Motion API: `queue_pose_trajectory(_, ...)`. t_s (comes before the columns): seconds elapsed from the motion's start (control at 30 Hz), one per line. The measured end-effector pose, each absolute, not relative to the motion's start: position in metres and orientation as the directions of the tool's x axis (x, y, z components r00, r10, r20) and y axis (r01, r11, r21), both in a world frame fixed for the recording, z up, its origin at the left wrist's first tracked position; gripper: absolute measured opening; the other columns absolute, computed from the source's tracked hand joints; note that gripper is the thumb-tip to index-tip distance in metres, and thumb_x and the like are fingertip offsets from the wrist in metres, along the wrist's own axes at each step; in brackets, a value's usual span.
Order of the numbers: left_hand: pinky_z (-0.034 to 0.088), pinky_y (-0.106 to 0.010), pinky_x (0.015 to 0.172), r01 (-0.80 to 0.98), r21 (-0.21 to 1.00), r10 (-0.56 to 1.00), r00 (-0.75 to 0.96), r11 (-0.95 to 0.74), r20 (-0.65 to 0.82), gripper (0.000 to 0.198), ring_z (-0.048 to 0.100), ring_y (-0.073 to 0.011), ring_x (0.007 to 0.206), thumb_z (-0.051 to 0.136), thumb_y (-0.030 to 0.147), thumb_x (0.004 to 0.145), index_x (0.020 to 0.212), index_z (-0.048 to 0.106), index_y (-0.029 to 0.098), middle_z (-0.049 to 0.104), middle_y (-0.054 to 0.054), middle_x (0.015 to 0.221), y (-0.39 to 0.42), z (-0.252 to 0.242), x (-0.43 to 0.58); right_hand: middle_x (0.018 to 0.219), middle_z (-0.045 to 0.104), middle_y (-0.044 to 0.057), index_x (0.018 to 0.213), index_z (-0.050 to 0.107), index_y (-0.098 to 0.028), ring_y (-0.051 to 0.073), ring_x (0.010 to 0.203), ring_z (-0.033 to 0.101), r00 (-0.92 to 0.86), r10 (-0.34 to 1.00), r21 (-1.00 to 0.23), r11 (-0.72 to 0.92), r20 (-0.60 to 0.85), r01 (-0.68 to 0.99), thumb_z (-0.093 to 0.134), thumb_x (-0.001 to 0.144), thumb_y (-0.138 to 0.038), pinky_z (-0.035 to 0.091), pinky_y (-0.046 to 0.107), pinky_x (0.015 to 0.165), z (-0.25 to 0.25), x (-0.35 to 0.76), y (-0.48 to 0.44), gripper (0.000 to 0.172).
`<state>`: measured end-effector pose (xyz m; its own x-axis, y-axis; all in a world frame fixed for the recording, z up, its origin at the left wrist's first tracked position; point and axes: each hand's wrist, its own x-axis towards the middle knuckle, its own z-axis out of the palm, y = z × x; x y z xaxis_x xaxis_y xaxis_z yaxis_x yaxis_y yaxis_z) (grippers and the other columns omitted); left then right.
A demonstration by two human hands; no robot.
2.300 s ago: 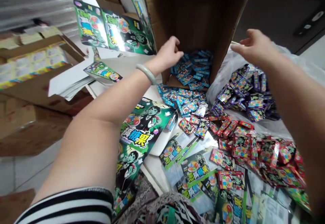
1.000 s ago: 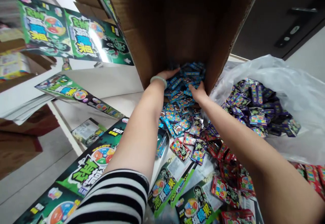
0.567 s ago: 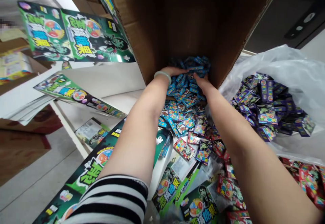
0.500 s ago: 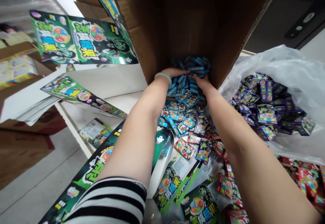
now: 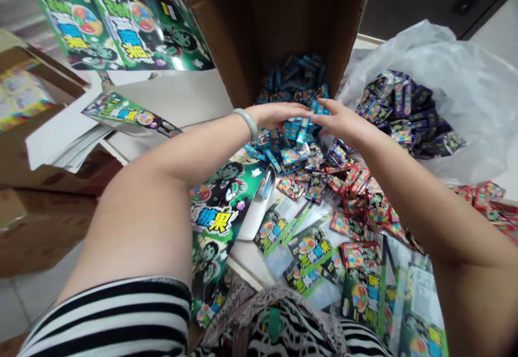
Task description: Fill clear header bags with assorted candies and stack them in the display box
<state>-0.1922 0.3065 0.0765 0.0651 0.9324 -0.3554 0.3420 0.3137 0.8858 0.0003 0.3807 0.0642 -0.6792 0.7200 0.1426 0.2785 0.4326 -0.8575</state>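
Observation:
Small blue candy packets [image 5: 297, 129] are gathered between my two hands at the mouth of a tipped cardboard box [image 5: 220, 38]. My left hand [image 5: 279, 113], with a pale bangle at the wrist, curves over them from the left, its fingertips partly hidden. From the right, my right hand [image 5: 340, 122] closes against the same packets, fingers bent inward. Behind them, more blue packets [image 5: 297, 71] lie heaped inside the box. Just below my hands, red candy packets [image 5: 291, 187] and a few purple ones [image 5: 316, 187] are mixed in.
A clear plastic bag [image 5: 457, 65] at the right holds purple packets [image 5: 418, 108]. Red packets [image 5: 485, 200] lie farther right. Green printed pouches [image 5: 360, 292] cover the near table. Printed card sheets [image 5: 133, 33] stick out at the left, beside brown cartons [image 5: 44, 227].
Both hands have come back toward me from deep in the box, drawing blue packets to its mouth. The camera view has shifted, showing more of the near table.

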Motion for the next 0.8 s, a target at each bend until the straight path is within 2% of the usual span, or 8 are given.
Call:
queue_pose_trajectory(0.13, 0.051, -0.043, 0.096, 0.424, 0.876, 0.931, 0.166, 0.23, -0.325, 0.051, 0.053, -0.0282, 0.128, 0.06, 0.049, 0.088, 0.132, 0.057, 0.025, 0.057, -0.008, 0.14, 0.285, 0.079, -0.138, 0.149, 0.044, 0.018, 0.131, 0.062, -0.015, 0.037, 0.14, 0.046, -0.65, 0.758, -0.619, 0.54, 0.062, 0.57, 0.074, 0.076, -0.033, 0.034, 0.054, 0.12, 0.053, 0.062, 0.368, 0.059)
queue_pose_trajectory(0.23, 0.05, -0.047, 0.1, 0.521, 0.832, 0.93, 0.175, 0.192, -0.324, 0.056, 0.049, -0.0306, 0.135, 0.061, 0.047, 0.087, 0.138, 0.054, 0.024, 0.053, -0.008, 0.147, 0.277, 0.09, -0.118, 0.151, 0.043, 0.017, 0.131, 0.063, -0.017, 0.038, 0.14, 0.047, -0.665, 0.746, -0.508, 0.59, 0.044, 0.628, 0.072, 0.077, -0.036, 0.038, 0.053, 0.119, 0.048, 0.1, 0.359, 0.057)
queue_pose_trajectory(0.33, 0.051, -0.045, 0.1, 0.593, 0.797, 0.964, 0.129, 0.113, -0.232, 0.058, 0.055, -0.0303, 0.131, 0.07, 0.04, 0.084, 0.137, 0.057, 0.023, 0.058, -0.007, 0.142, 0.266, 0.121, -0.118, 0.149, 0.049, 0.016, 0.13, 0.065, -0.019, 0.038, 0.135, 0.052, -0.678, 0.731, -0.417, 0.641, 0.077, 0.644, 0.07, 0.079, -0.038, 0.042, 0.053, 0.116, 0.055, 0.132, 0.343, 0.054)
queue_pose_trajectory(0.4, 0.05, -0.04, 0.101, 0.634, 0.773, 0.991, 0.086, 0.025, -0.103, 0.053, 0.058, -0.0269, 0.128, 0.068, 0.035, 0.086, 0.136, 0.058, 0.019, 0.061, -0.006, 0.137, 0.246, 0.153, -0.125, 0.14, 0.058, 0.016, 0.126, 0.067, -0.019, 0.037, 0.13, 0.057, -0.729, 0.674, -0.383, 0.708, 0.119, 0.593, 0.066, 0.082, -0.037, 0.044, 0.054, 0.112, 0.066, 0.147, 0.326, 0.048)
queue_pose_trajectory(0.5, 0.045, -0.036, 0.102, 0.661, 0.746, 0.995, 0.01, -0.083, 0.101, 0.049, 0.058, -0.0193, 0.128, 0.056, 0.026, 0.094, 0.14, 0.05, 0.009, 0.061, -0.005, 0.134, 0.186, 0.201, -0.145, 0.127, 0.069, 0.013, 0.124, 0.069, -0.02, 0.033, 0.12, 0.064, -0.823, 0.531, -0.393, 0.814, 0.203, 0.429, 0.059, 0.088, -0.036, 0.049, 0.052, 0.106, 0.08, 0.152, 0.29, 0.04)
queue_pose_trajectory(0.6, 0.048, -0.034, 0.104, 0.645, 0.741, 0.946, -0.085, -0.187, 0.312, 0.036, 0.067, -0.0104, 0.11, 0.062, 0.018, 0.092, 0.127, 0.059, 0.008, 0.069, -0.004, 0.119, 0.102, 0.225, -0.181, 0.126, 0.07, 0.01, 0.126, 0.067, -0.023, 0.029, 0.117, 0.066, -0.892, 0.361, -0.434, 0.873, 0.271, 0.222, 0.058, 0.091, -0.034, 0.052, 0.048, 0.103, 0.081, 0.124, 0.25, 0.039)
queue_pose_trajectory(0.7, 0.055, -0.032, 0.092, 0.627, 0.769, 0.753, -0.444, -0.125, 0.485, 0.024, 0.068, -0.0075, 0.085, 0.066, 0.021, 0.093, 0.112, 0.06, 0.008, 0.073, -0.004, 0.1, 0.016, 0.205, -0.231, 0.133, 0.067, 0.012, 0.13, 0.065, -0.021, 0.03, 0.124, 0.062, -0.933, 0.25, -0.486, 0.868, 0.259, 0.097, 0.062, 0.087, -0.027, 0.047, 0.049, 0.109, 0.068, 0.067, 0.22, 0.043)
queue_pose_trajectory(0.8, 0.051, -0.02, 0.063, 0.541, 0.839, 0.295, -0.811, 0.051, 0.505, 0.02, 0.056, -0.0057, 0.06, 0.053, 0.032, 0.099, 0.093, 0.053, 0.013, 0.059, 0.005, 0.068, -0.057, 0.151, -0.269, 0.148, 0.055, 0.017, 0.135, 0.061, -0.014, 0.034, 0.141, 0.047, -0.926, 0.318, -0.626, 0.77, 0.203, 0.127, 0.074, 0.072, -0.016, 0.032, 0.051, 0.12, 0.053, 0.005, 0.21, 0.064)
